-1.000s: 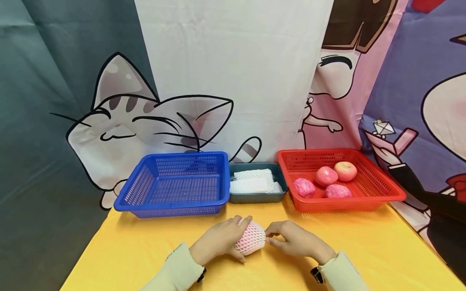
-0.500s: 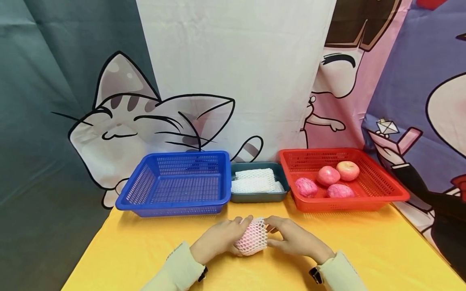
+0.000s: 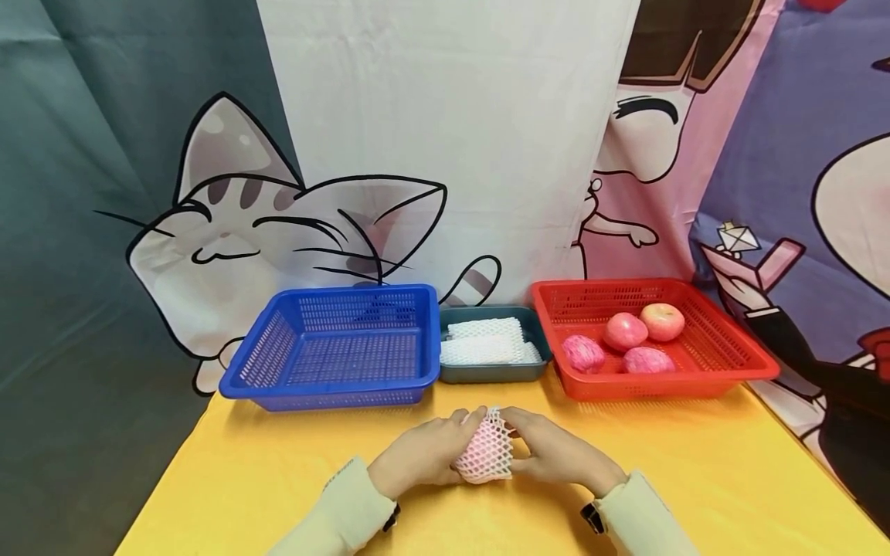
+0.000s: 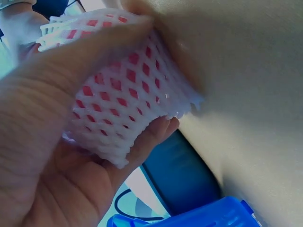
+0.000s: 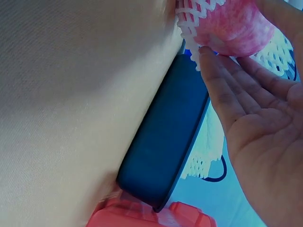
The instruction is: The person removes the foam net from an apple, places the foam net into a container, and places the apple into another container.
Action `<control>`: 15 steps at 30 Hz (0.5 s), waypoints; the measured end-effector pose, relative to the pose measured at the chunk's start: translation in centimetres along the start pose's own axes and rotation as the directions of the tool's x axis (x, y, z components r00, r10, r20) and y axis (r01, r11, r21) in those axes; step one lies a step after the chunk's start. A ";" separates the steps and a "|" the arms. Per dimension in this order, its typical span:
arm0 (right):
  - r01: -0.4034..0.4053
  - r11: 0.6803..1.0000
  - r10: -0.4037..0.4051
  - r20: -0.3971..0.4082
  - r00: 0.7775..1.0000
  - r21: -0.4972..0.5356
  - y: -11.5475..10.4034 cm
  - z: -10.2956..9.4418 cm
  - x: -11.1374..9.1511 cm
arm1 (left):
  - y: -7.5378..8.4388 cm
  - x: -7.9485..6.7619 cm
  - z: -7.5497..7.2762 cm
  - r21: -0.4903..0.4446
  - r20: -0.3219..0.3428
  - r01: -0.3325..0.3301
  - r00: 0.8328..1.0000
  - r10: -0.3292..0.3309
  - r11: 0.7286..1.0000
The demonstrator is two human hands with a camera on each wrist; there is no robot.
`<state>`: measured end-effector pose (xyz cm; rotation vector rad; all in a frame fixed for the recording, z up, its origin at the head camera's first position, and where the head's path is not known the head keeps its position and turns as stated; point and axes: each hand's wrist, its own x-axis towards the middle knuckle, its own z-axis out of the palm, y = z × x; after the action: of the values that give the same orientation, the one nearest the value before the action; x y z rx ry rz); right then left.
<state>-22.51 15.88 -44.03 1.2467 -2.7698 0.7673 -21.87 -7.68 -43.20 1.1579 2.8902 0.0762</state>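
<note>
A pink-red apple [image 5: 244, 28] sits inside a white foam fruit net [image 3: 488, 449], low over the yellow cloth in the head view. My left hand [image 3: 422, 455] grips the netted apple from the left, the thumb across the net in the left wrist view. On the other side my right hand [image 3: 559, 452] holds the net's open end, thumb and fingers spread apart. The right wrist view shows its fingertips at the net's edge against the apple, whose end is bare there. Whether the apple touches the cloth I cannot tell.
Behind the hands stand a blue basket [image 3: 327, 403], a dark green tray [image 3: 492, 374] with white foam nets [image 3: 483, 350], and a red basket [image 3: 660, 386] holding several apples [image 3: 626, 332]. Yellow cloth [image 3: 278, 440] covers the table. A printed curtain [image 3: 452, 116] hangs behind.
The right hand has gone from pinching the net's end to spreading it, so the net's right end now stands wider and taller. The left hand keeps its grip on the apple.
</note>
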 end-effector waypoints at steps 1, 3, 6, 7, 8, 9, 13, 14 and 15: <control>-0.003 1.000 0.003 0.005 1.000 0.000 0.0 0.1 0.1 | 0.0 0.0 0.0 -0.007 0.003 0.008 1.000 -0.008 1.000; -0.001 1.000 0.001 0.013 1.000 0.003 0.0 0.1 0.2 | 0.1 0.0 0.0 -0.020 0.008 0.021 1.000 -0.021 1.000; 0.007 1.000 -0.008 0.020 1.000 0.008 0.0 0.2 0.4 | 0.2 -0.1 0.0 -0.039 0.007 0.031 0.999 -0.031 0.999; 0.011 1.000 -0.011 0.022 1.000 0.010 0.0 0.2 0.4 | 0.2 -0.1 0.0 -0.045 0.000 0.029 1.000 -0.029 0.999; 0.016 1.000 -0.016 0.022 1.000 0.011 0.1 0.2 0.5 | 0.2 -0.1 0.1 -0.050 -0.003 0.028 1.000 -0.028 0.998; 0.019 1.000 -0.019 0.022 1.000 0.012 0.1 0.2 0.6 | 0.2 -0.2 0.1 -0.057 -0.009 0.027 1.000 -0.027 0.998; 0.027 0.999 -0.027 0.027 0.999 0.021 0.0 0.2 0.9 | 0.0 0.0 0.2 -0.115 -0.004 0.039 0.999 -0.040 0.993; 0.028 0.999 -0.029 0.030 0.999 0.025 0.0 0.2 1.0 | 0.0 0.0 0.2 -0.120 -0.001 0.044 0.999 -0.044 0.992; 0.026 0.999 -0.027 0.035 0.999 0.033 0.0 0.2 1.0 | 0.0 0.1 0.2 -0.123 -0.002 0.046 0.999 -0.046 0.991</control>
<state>-23.15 15.07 -44.00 1.3128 -2.7730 0.7997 -21.93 -7.59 -43.43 1.0715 2.8677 0.2522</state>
